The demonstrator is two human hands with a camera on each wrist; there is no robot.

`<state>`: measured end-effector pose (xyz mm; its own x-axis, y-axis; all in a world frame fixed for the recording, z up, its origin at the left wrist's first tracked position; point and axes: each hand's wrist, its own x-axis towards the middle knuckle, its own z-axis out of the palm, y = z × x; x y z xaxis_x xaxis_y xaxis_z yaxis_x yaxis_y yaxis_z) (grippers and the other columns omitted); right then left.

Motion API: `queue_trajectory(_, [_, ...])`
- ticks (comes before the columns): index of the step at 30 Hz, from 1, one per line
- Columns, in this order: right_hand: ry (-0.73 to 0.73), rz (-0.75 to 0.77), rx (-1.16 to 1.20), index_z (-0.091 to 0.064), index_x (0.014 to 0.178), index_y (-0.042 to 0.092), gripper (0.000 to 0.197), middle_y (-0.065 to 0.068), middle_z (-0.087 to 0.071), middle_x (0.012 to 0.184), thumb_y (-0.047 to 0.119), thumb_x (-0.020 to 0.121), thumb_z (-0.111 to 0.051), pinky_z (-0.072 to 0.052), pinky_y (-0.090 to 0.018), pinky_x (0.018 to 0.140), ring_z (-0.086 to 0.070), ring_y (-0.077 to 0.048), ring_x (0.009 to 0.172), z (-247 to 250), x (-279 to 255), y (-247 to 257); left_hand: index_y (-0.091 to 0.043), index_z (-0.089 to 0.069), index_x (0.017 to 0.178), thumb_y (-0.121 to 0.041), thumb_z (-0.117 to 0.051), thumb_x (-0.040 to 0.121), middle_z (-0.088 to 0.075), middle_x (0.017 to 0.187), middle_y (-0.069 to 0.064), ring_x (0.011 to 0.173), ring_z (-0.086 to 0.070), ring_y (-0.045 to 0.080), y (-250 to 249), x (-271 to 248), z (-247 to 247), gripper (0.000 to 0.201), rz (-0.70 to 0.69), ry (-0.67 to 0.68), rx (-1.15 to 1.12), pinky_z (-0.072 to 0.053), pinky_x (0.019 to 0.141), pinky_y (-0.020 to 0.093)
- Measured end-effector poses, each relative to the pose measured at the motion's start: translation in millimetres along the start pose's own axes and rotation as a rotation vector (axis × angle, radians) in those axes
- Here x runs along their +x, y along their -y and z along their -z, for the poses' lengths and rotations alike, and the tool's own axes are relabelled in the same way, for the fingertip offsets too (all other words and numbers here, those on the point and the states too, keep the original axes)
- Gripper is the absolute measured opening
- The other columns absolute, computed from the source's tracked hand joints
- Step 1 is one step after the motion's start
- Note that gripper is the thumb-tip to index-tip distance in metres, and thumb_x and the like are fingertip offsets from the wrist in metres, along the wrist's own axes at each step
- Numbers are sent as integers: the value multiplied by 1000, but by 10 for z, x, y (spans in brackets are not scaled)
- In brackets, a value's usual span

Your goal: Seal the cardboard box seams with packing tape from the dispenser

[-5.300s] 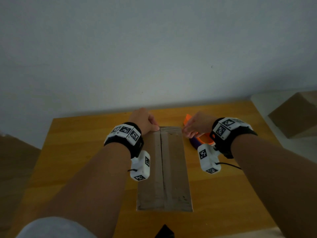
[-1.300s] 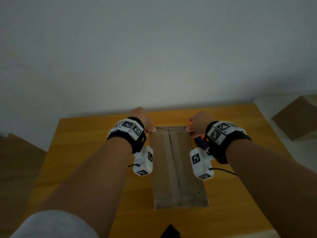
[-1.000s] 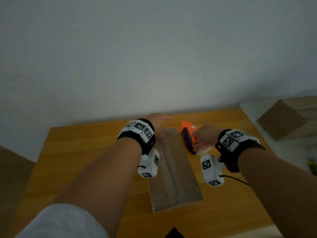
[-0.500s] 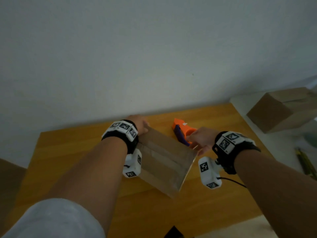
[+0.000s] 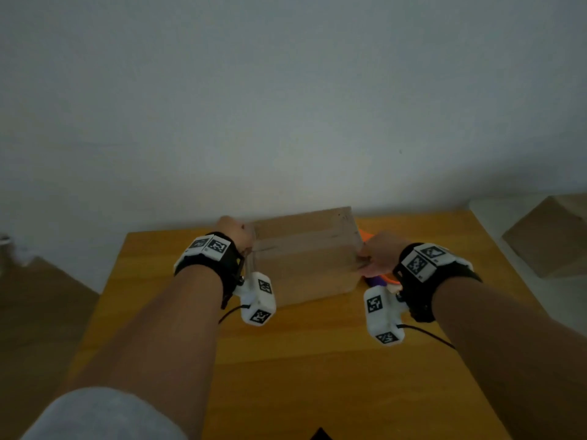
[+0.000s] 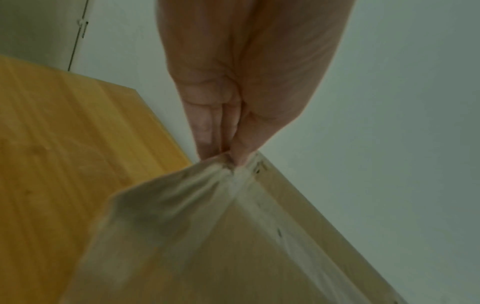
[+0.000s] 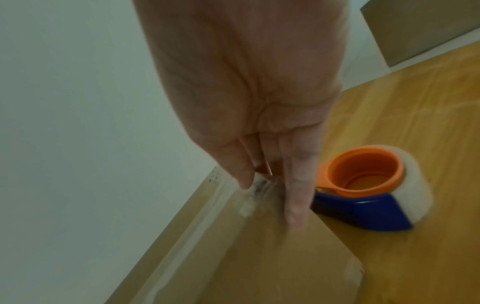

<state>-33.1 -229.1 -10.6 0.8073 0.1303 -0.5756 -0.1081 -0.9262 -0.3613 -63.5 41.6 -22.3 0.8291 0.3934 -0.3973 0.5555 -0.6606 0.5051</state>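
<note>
A honey-coloured wooden table (image 5: pixel 286 360) stands against a pale wall, and both bare forearms reach forward over it, each wrist wearing a black band with white marker blocks. Toward the table's far edge the brown rectangular cardboard box (image 5: pixel 305 258) sits crosswise between the hands, a strip of clear tape along its top seam. The left hand (image 5: pixel 236 231) clasps the box's left end, thumb above and fingers (image 6: pixel 207 131) pressed close together, pinching the edge. The right hand (image 5: pixel 379 257) holds the right end, thumb on top and straight fingers (image 7: pixel 298 185) against the end. Just beside that end, on the table, lies the orange-and-blue plastic tape dispenser (image 7: pixel 363 191).
</note>
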Motion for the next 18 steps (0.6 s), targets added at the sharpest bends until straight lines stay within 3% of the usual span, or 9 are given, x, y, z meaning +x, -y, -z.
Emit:
queue_trajectory(2, [-48,-11,-73,-59,120,4,43,-3,-56,81,37,98,-44,-47,-26,66,-54,-19,79,67,-8,88,0,-72,104,-13,-58,89,-71,101,17,96,-67,33,-51,68,49,24,-59,-67,-72,-55,86,38])
queue_trajectory(5, [-85,20,-301,-62,112,6,50,3,-36,64,47,98,-37,-43,-28,71,-48,-17,81,166,80,171,-5,-71,109,-7,-55,90,-70,110,15,100,-64,32,-155,147,117,25,-113,-84,-82,-50,80,30])
queue_trajectory(7, [-83,70,-386,-61,105,10,44,1,-45,71,46,98,-38,-46,-30,76,-49,-17,82,191,192,205,-6,-69,112,-5,-53,91,-69,113,14,102,-63,33,-196,220,113,26,-130,-84,-75,-46,77,29])
queue_trajectory(10, [-76,118,-461,-61,116,8,48,-6,-63,104,45,99,-37,-47,-31,81,-60,-21,96,228,300,224,-4,-66,115,-6,-55,90,-67,116,16,103,-63,33,-223,338,56,27,-129,-57,-96,-51,83,34])
queue_trajectory(12, [-55,156,-495,-61,119,7,47,-8,-63,112,42,99,-37,-49,-30,87,-61,-21,101,217,362,210,-1,-63,119,-5,-55,90,-65,119,17,102,-61,32,-237,398,-4,30,-111,-46,-109,-49,86,34])
queue_trajectory(13, [-44,136,-430,-59,121,5,43,-10,-63,113,36,100,-39,-50,-29,88,-62,-19,97,194,412,207,-2,-61,121,-4,-55,90,-64,120,17,102,-60,31,-247,401,-24,32,-97,-39,-113,-47,84,32])
queue_trajectory(16, [22,0,308,-52,131,3,37,-14,-59,127,5,94,-52,-57,-27,86,-67,-9,73,171,561,162,-6,-57,125,-5,-53,91,-62,123,15,108,-59,34,-243,479,-111,33,-92,-51,-114,-45,81,31])
queue_trajectory(17, [25,-31,441,-52,132,4,40,-11,-60,127,3,92,-54,-58,-28,85,-68,-6,66,172,571,143,-7,-57,124,-5,-53,91,-62,123,15,108,-59,34,-256,453,-100,33,-86,-51,-103,-45,81,32])
queue_trajectory(18, [13,-12,356,-53,131,5,39,-8,-60,126,5,93,-54,-58,-28,86,-70,-5,70,179,583,149,-7,-56,125,-5,-53,91,-62,123,15,108,-59,34,-254,482,-104,33,-90,-59,-94,-45,81,32])
